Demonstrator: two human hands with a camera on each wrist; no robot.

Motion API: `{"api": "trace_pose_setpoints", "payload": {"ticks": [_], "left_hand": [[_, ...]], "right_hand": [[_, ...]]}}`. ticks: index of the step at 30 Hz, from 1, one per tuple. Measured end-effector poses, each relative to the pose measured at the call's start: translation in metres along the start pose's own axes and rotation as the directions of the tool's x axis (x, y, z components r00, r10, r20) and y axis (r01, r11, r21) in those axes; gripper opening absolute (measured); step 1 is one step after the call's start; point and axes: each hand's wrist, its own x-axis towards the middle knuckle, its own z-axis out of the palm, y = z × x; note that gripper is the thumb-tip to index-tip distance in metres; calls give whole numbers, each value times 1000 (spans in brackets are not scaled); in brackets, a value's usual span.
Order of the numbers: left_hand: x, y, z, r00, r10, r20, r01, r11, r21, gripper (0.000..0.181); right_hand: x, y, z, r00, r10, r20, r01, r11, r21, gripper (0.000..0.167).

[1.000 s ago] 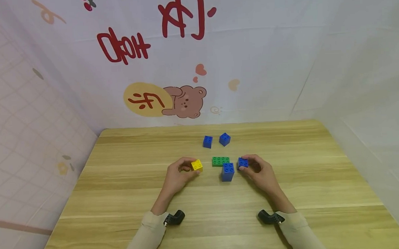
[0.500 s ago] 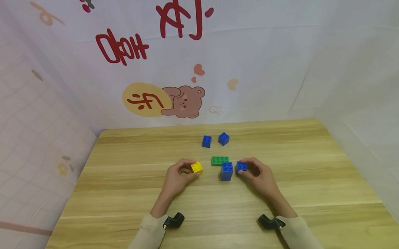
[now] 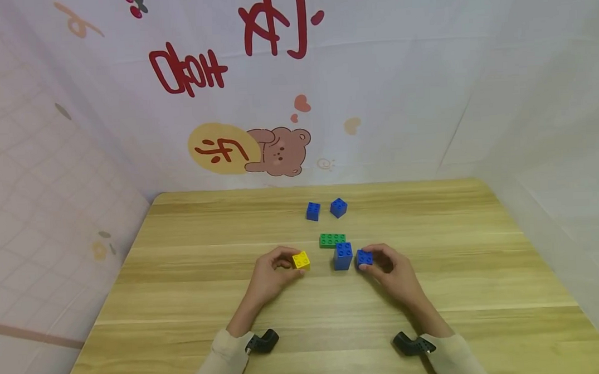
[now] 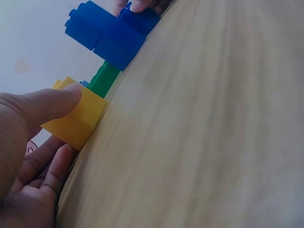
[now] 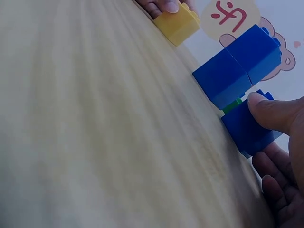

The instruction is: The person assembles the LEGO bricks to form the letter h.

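My left hand (image 3: 269, 278) pinches a yellow toy brick (image 3: 301, 260) between thumb and fingers, low at the tabletop. A blue brick (image 3: 364, 258) is pinched the same way by my right hand (image 3: 394, 272). Between the two hands stands a stack of two blue bricks (image 3: 342, 256), close beside the right hand's brick. The left wrist view shows the thumb on the side of the yellow brick (image 4: 78, 116). In the right wrist view, the thumb presses the blue brick (image 5: 244, 128); the seam of the blue stack (image 5: 237, 64) shows next to it.
Just behind the stack lies a flat green brick (image 3: 331, 240), partly hidden by it. Two more blue bricks, one left (image 3: 313, 211) and one right (image 3: 338, 207), sit farther back on the wooden table (image 3: 206, 224). A printed curtain (image 3: 401, 93) hangs behind the table.
Both hands have drawn slightly toward the near edge with their bricks, the yellow one also a little rightward. The stack, green brick and back bricks stay in place.
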Motion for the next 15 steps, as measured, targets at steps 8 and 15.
{"api": "trace_pose_setpoints", "payload": {"ticks": [8,15], "left_hand": [[-5,-1,2,999,27,25,-27,1000,3,39],[-10,1,6,998,20,60,-21,1000,11,40]], "right_hand": [[-9,-3,3,1000,-25,10,25,999,24,35],[-19,-10,5,1000,7,24,-8,999,36,37]]}}
